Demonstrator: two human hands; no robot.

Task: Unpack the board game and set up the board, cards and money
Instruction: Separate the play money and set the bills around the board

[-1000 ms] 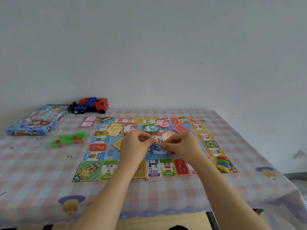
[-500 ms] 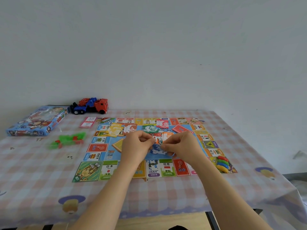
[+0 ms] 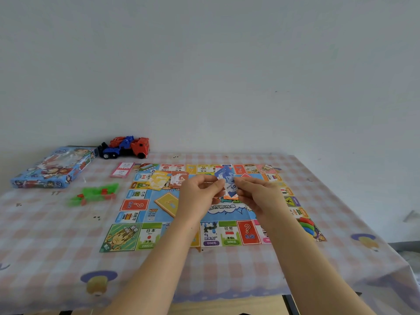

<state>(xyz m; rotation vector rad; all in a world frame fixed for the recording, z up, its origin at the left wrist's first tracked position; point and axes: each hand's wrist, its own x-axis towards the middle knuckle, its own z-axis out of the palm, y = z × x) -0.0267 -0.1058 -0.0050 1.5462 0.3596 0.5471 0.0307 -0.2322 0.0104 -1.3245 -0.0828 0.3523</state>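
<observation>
Checked tablecloth (image 3: 45,246) under board (image 3: 145,214) | left grip (image 3: 200,197) pinches blue banknote (image 3: 227,179) | right grip (image 3: 260,196) pinches it too

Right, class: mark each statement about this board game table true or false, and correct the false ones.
1. The left hand and right hand both pinch a blue note. True.
2. The toy truck stands on the board. False: it stands on the tablecloth beyond the board's far left corner.
3. The game box lies left of the board. True.
4. The green pieces lie right of the board. False: they lie left of it.
</observation>
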